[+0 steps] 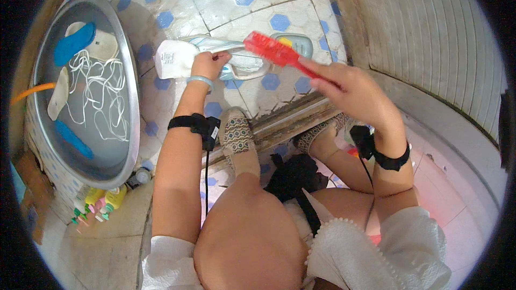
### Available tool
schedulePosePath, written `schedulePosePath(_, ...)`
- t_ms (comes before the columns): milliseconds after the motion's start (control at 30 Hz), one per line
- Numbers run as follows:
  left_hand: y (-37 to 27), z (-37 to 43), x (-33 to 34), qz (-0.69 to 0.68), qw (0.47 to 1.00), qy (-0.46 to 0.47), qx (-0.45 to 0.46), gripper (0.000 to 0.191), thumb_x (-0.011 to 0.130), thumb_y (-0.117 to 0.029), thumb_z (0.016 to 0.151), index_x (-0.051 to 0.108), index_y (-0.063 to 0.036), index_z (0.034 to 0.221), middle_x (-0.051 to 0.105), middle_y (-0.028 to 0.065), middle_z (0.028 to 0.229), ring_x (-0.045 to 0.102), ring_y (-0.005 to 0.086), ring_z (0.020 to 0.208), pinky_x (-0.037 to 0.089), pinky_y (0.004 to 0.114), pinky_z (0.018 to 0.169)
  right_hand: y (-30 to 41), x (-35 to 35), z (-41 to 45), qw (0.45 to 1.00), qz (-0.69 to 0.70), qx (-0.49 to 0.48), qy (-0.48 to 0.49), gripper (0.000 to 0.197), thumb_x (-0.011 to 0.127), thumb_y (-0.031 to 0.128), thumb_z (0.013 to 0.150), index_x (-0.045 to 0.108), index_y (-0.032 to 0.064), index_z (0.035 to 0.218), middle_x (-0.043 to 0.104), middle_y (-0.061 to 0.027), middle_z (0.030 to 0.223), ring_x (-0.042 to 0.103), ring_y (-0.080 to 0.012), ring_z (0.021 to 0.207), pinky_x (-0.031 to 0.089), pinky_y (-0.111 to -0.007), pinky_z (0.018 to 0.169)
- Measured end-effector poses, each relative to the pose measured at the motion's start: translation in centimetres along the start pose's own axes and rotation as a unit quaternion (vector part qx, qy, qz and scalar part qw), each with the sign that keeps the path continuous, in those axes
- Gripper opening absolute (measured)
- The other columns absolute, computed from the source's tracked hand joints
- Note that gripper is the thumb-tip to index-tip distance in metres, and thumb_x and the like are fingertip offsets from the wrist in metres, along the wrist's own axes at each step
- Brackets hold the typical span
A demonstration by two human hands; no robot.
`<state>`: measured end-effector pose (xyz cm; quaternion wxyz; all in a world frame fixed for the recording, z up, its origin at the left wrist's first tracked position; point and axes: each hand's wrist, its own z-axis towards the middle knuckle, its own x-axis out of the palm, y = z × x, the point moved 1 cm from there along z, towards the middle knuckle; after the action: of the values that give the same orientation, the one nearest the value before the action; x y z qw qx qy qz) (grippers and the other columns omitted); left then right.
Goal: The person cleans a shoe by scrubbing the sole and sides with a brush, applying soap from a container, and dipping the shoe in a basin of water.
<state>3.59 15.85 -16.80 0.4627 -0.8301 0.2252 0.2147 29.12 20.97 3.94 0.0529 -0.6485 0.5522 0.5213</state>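
A white shoe with pale blue parts lies on the tiled floor. Its tongue is folded out to the left and bears printed writing. My left hand grips the shoe beside the tongue, fingers pinched on its edge. Held by its handle, a red scrub brush is in my right hand, its head slightly blurred above the shoe's right part. Partly behind the brush is a grey-green soap dish with a yellow piece, probably soap.
A large metal basin at left holds white laces, blue insoles and pale insoles. An orange hose crosses its rim. Yellow bottles stand below it. A raised door sill runs near my feet; a ribbed panel rises at right.
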Motion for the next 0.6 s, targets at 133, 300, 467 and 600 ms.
schedulePosePath(133,0.4,0.7,-0.6,-0.038,0.995,0.065,-0.063,0.027,0.067,-0.029,0.073,0.069,-0.0042,0.083,0.065,0.0142,0.072,0.062,0.0241,0.065,0.047,0.033,0.061,-2.4,-1.5,0.0,0.994,0.084,0.039,-0.056,0.038,0.053,0.013,0.087,0.050,0.0127,0.124,0.061,-0.0130,0.084,0.051,-0.0157,0.067,0.042,-0.025,0.065)
schedulePosePath(300,0.2,0.6,-0.2,0.048,0.997,0.031,-0.047,0.027,0.067,-0.027,0.073,0.068,-0.0026,0.084,0.065,0.0149,0.074,0.062,0.0253,0.067,0.047,0.032,0.064,-2.9,-2.1,0.1,0.985,0.141,0.090,-0.052,0.037,0.053,0.013,0.087,0.050,0.0122,0.124,0.054,-0.0054,0.077,0.043,-0.0112,0.068,0.040,-0.023,0.064)
schedulePosePath(467,1.2,0.7,-0.1,-0.016,0.998,0.015,-0.055,0.028,0.069,-0.026,0.073,0.067,-0.0002,0.082,0.064,0.0139,0.070,0.061,0.0238,0.065,0.046,0.032,0.063,-3.6,-1.4,0.1,0.988,0.118,0.054,-0.086,0.036,0.053,0.015,0.087,0.051,0.0130,0.123,0.062,-0.0075,0.094,0.050,-0.0109,0.076,0.043,-0.023,0.072)
schedulePosePath(600,0.4,0.9,0.3,-0.007,0.995,0.046,-0.088,0.027,0.071,-0.026,0.072,0.064,0.0004,0.075,0.062,0.0108,0.065,0.057,0.0203,0.061,0.045,0.032,0.061,-4.6,-1.0,0.0,0.980,0.161,0.097,-0.068,0.035,0.053,0.017,0.088,0.051,0.0137,0.123,0.062,-0.0082,0.102,0.053,-0.0109,0.080,0.043,-0.024,0.075)
